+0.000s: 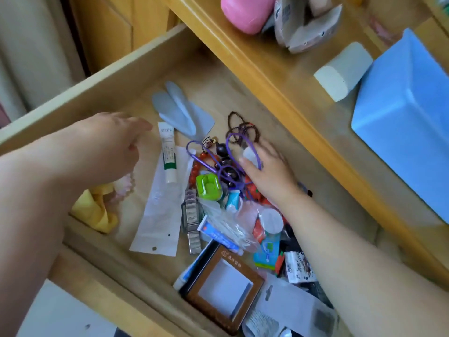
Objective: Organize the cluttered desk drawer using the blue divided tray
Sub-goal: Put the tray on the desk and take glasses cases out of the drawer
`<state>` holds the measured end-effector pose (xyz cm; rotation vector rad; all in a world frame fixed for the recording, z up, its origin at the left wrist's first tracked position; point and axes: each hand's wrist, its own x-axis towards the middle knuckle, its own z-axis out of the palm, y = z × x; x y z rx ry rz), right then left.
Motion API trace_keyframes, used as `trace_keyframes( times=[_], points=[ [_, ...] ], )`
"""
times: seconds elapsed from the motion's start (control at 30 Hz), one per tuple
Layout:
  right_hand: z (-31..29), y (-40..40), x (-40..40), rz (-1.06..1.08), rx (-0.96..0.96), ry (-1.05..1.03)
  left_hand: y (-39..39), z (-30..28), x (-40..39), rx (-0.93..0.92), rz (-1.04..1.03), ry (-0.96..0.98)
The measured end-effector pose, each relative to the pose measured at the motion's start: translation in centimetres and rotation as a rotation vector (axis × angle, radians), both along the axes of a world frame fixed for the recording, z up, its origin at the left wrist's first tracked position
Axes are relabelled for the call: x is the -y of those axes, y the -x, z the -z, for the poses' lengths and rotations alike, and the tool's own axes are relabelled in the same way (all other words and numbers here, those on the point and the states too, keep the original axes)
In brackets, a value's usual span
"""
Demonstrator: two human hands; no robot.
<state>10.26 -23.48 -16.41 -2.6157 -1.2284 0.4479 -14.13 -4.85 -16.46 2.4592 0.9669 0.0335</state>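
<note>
Blue plastic, the divided tray [408, 132] is sitting upside down on the desk top [279, 76] at right, well apart from the clutter it's meant to hold, w/ a white roll [342, 71] touching its near corner. Below it, the wooden drawer [102, 93] is standing pulled out, and a person is reaching in w/ both hands. Left hand [114, 147] is hovering over bare drawer floor just beside a white-and-green ointment tube [168, 154]; fingers are blurred and loosely extended, gripping nothing as far as can be told. Right hand [269, 169] is lying flat on the pile, fingers spread and pressing on a purple cord [233, 164] tangled among dark beads, w/ brown hair ties [240, 128] just beyond the fingertips; no pinch is showing. Nearer the camera, a green clip [209, 186], a metal watch band [192, 220], a long white packet [160, 203] and a brown framed box [223, 290] are crowding the floor. Judging from this, sorting is barely starting. Main risk: lifting the purple cord is likely dragging beads and hair ties up w/ it, scattering small bits across the drawer, since the loops look interlocked. Tray is also needing a flip before anything goes in.
</note>
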Motion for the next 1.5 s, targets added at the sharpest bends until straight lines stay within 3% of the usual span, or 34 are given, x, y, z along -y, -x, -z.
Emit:
trace_keyframes(
  times=[0.1, 0.2, 0.3, 0.4, 0.47, 0.57, 0.63, 0.67, 0.73, 0.8, 0.9, 0.97, 1.13, 1.2, 1.27, 1.4, 1.5],
  points=[
    [-0.7, 0.8, -0.8, 0.068, 0.108, -0.260, 0.2, 0.0, 0.1, 0.006, -0.001, -0.004],
    [-1.2, 1.3, -4.7, 0.040, -0.010, -0.103, 0.1, 0.0, 0.3, -0.012, 0.002, 0.025],
    [-0.4, 4.6, -6.1, -0.210, 0.038, 0.123, -0.1, -0.2, 0.5, -0.060, 0.031, 0.054],
    [-0.9, 8.3, -4.0, -0.481, 0.017, 0.074, -0.4, -0.7, 0.8, 0.001, 0.040, 0.027],
    [-1.9, 8.6, -2.0, -0.535, -0.077, -0.052, -0.5, -1.2, 1.2, 0.099, 0.018, 0.027],
    [-3.5, 5.7, 2.2, -0.295, 0.071, -0.186, -1.0, -2.3, 2.7, 0.269, 0.042, 0.061],
    [-4.0, 3.0, 5.8, -0.104, 0.152, -0.092, -1.7, -3.2, 4.5, 0.278, 0.145, 0.088],
    [-4.0, 2.0, 7.7, -0.057, 0.072, -0.047, -2.3, -3.6, 5.6, 0.265, 0.221, 0.088],
    [-3.7, 1.1, 11.5, -0.079, -0.157, 0.028, -3.8, -4.1, 8.0, 0.261, 0.382, 0.081],
    [-3.2, 1.3, 15.1, -0.213, -0.244, 0.152, -5.6, -4.1, 11.1, 0.204, 0.524, 0.067],
    [-2.3, 2.0, 19.1, -0.376, -0.175, 0.312, -7.5, -3.3, 14.9, -0.140, 0.651, -0.039],
    [-2.3, 2.4, 21.0, -0.412, -0.075, 0.327, -7.7, -3.2, 15.6, -0.255, 0.651, -0.144],
    [-3.3, 2.4, 24.6, -0.293, 0.009, 0.195, -6.1, -4.6, 15.1, -0.281, 0.387, -0.258],
    [-3.9, 2.5, 26.0, -0.230, -0.008, 0.166, -5.4, -5.1, 15.7, -0.350, 0.299, -0.309],
    [-4.3, 2.9, 27.4, -0.152, -0.045, 0.107, -4.8, -5.9, 17.1, -0.304, 0.239, -0.377],
    [-4.1, 4.1, 29.2, -0.036, 0.111, 0.144, -3.9, -6.7, 21.2, -0.011, 0.415, -0.570],
    [-3.2, 5.9, 29.3, -0.156, -0.081, 0.173, -4.2, -6.4, 22.9, -0.190, 0.646, -0.288]
  ],
)
